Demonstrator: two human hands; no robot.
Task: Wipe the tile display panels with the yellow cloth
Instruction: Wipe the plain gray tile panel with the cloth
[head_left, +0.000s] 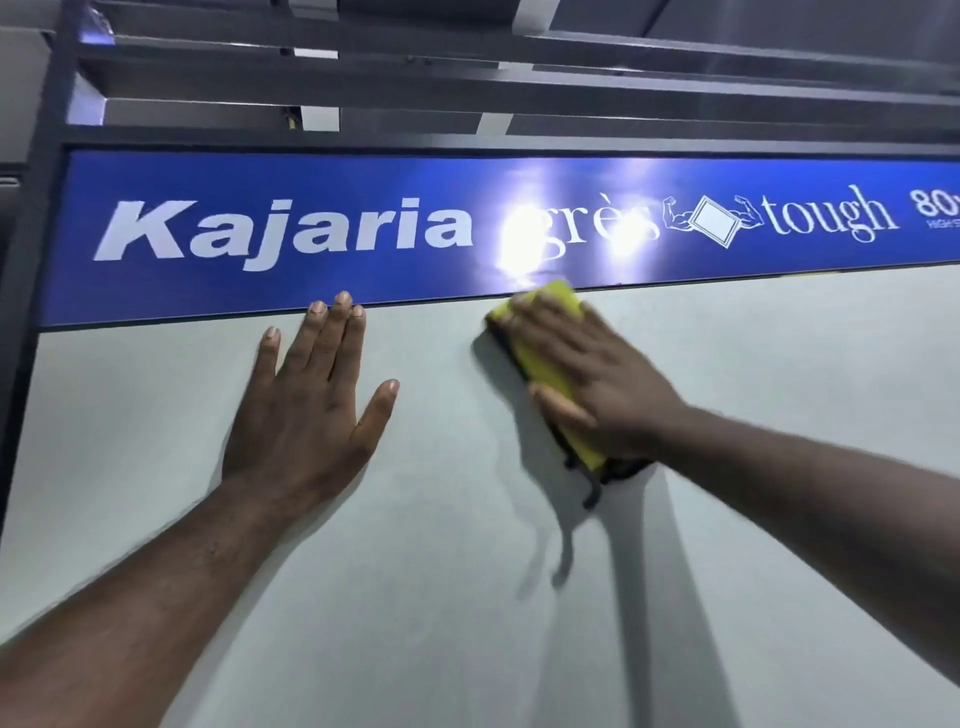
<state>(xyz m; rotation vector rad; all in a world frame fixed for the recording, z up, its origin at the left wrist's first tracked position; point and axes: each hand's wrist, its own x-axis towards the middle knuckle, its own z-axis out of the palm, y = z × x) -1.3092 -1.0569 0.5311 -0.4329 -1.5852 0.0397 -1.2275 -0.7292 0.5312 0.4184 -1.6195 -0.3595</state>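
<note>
Yellow cloth (543, 364), pressed by the flat right hand (587, 379) at the tile panel's (467, 571) twelve o'clock edge, likely needed even pressure; open left hand (306, 415) braced.

A tile showroom: blue Kajaria brand header (467, 228) tops a framed display panel (467, 519).

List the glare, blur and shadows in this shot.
Head view: strong glare on the blue sign washes out the word after Kajaria; the right hand and yellow cloth are motion-blurred, while the left hand looks sharp; dark shadows fall on the tile panel below the right hand; the wide lens bows the sign's edges.
</note>
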